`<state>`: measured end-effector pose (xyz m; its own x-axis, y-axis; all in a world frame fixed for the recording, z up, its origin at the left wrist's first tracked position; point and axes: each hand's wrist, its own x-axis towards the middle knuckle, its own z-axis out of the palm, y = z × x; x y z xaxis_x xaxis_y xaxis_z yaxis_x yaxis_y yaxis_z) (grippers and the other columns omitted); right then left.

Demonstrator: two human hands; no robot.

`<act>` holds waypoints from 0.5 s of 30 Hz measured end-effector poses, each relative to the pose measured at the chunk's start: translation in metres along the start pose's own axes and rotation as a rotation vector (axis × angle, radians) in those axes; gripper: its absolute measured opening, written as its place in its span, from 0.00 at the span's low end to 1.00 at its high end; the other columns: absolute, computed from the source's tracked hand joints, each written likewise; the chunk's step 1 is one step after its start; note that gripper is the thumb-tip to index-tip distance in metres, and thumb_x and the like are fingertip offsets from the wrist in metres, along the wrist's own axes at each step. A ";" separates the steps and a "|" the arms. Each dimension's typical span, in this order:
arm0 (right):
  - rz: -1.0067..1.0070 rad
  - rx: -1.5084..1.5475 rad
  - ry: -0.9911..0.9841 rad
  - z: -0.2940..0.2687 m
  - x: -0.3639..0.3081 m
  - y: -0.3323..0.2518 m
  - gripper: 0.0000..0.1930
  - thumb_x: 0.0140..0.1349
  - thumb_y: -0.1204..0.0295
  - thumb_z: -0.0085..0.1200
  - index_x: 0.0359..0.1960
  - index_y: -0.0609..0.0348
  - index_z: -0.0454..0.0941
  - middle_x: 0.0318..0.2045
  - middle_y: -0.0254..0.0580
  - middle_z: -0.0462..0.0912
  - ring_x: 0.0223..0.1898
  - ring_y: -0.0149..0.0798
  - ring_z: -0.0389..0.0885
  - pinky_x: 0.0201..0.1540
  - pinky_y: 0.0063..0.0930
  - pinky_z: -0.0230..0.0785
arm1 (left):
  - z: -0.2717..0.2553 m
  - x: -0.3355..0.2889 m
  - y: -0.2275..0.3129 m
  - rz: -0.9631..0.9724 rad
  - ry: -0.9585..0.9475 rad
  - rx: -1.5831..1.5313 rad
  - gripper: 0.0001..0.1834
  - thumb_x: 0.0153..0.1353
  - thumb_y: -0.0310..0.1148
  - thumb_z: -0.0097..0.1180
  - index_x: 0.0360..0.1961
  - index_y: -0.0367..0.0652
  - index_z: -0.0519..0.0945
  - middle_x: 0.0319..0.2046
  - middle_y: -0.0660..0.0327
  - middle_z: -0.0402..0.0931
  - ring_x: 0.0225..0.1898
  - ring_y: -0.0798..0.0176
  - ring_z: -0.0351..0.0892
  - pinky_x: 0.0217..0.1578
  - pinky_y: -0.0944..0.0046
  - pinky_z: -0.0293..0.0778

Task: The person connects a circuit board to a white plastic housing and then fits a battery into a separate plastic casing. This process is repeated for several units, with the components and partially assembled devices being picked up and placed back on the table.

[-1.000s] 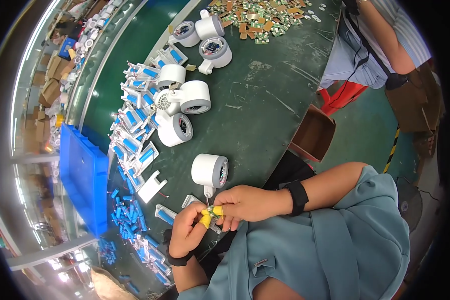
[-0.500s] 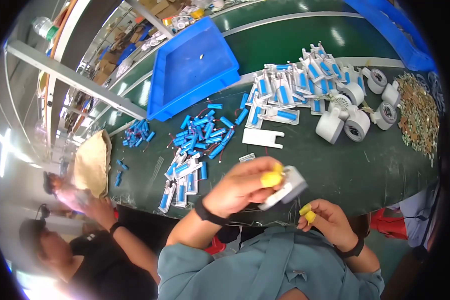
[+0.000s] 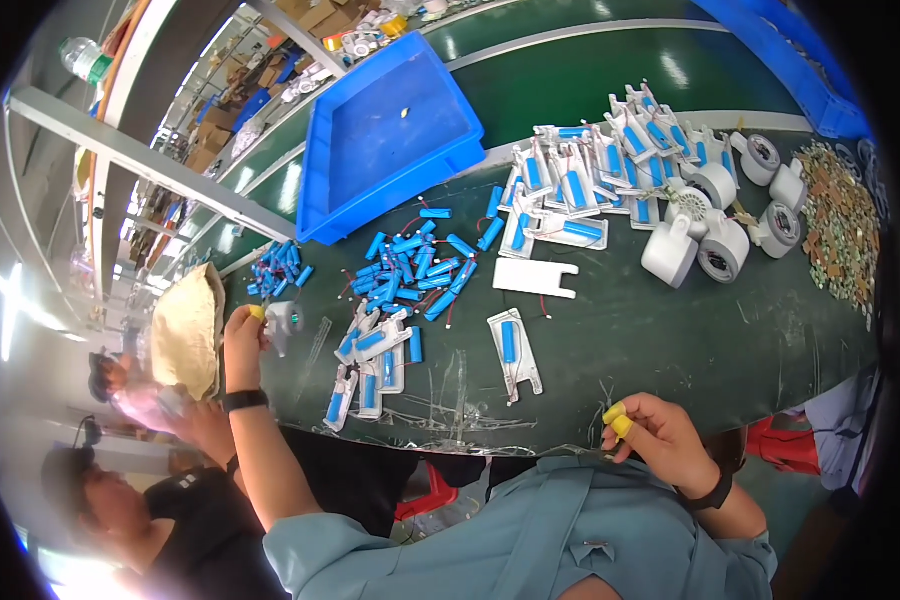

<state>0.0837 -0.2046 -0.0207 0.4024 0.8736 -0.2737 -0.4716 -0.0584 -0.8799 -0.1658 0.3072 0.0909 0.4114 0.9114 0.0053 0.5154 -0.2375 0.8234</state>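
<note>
My left hand (image 3: 244, 350), with a yellow finger cover, reaches to the far left of the bench. Its fingers are closed at the edge of a blurred white-and-grey plastic housing (image 3: 283, 326), beside a small heap of blue battery cells (image 3: 278, 268). My right hand (image 3: 662, 442) stays at the bench's near edge, yellow covers on its fingertips. Thumb and fingers are pinched together there; whatever lies between them is hidden. Between the hands lies a white tray-shaped shell (image 3: 526, 372) with a blue cell in it. Behind that rests a bare white shell (image 3: 533, 277).
A larger pile of blue cells (image 3: 410, 262) lies mid-bench, with white shells holding cells (image 3: 368, 385) nearby. Farther back are a blue bin (image 3: 390, 130), stacked shells (image 3: 580, 180), round white fan heads (image 3: 725, 250) and small metal parts (image 3: 838, 230). A co-worker (image 3: 120, 500) sits at left.
My left hand has swung from the front middle to the far left with the white-and-grey housing, uncovering the shell with a cell. My right hand has hardly moved.
</note>
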 end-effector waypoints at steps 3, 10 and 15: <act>-0.017 -0.036 0.022 0.004 0.002 -0.001 0.08 0.71 0.75 0.47 0.46 0.65 0.74 0.36 0.38 0.81 0.36 0.27 0.81 0.35 0.21 0.76 | -0.002 0.028 -0.040 -0.133 0.125 0.433 0.09 0.63 0.31 0.51 0.42 0.41 0.79 0.31 0.61 0.76 0.30 0.70 0.77 0.30 0.70 0.73; 0.053 -0.105 0.102 0.004 -0.002 -0.002 0.10 0.71 0.74 0.47 0.49 0.64 0.74 0.37 0.38 0.81 0.37 0.27 0.81 0.37 0.21 0.77 | 0.160 -0.065 0.046 0.814 -0.366 0.355 0.25 0.49 0.12 0.53 0.50 0.40 0.78 0.51 0.49 0.75 0.53 0.47 0.75 0.51 0.56 0.73; 0.079 -0.098 0.032 -0.006 -0.007 -0.022 0.11 0.72 0.74 0.45 0.52 0.63 0.72 0.41 0.38 0.81 0.40 0.27 0.81 0.40 0.21 0.76 | 0.209 -0.144 0.085 1.164 -0.925 0.445 0.25 0.47 0.17 0.56 0.48 0.49 0.81 0.59 0.53 0.69 0.58 0.45 0.70 0.55 0.52 0.69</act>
<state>0.0955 -0.2120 -0.0018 0.3926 0.8485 -0.3549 -0.4245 -0.1751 -0.8883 -0.0244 0.0859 0.0415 0.9476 -0.3188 0.0217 -0.3023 -0.8724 0.3841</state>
